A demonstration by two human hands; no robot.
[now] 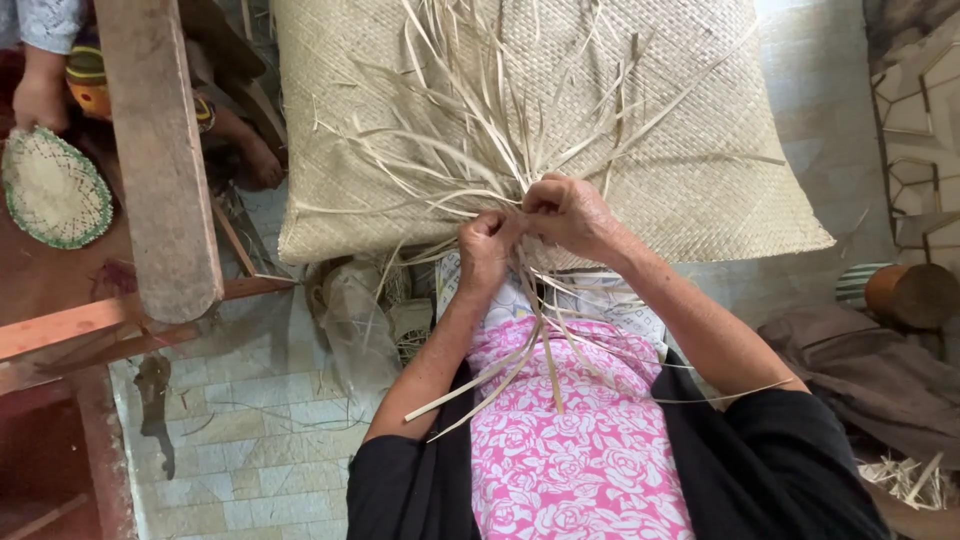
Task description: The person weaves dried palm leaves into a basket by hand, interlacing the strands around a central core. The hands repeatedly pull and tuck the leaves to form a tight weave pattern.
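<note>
Both hands' fingers (505,228) pinch pale straw strips (500,150), fanning lengthwise away over the mat (700,150).

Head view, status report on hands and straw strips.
Left hand and right hand both pinch the straw strips. Strips fan over woven mat. Nothing blocking.

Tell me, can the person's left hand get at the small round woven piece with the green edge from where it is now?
Probably not. The left hand is pinched on the straw strips, and the round woven piece lies far off beyond the wooden post, by another person's hand.
</note>
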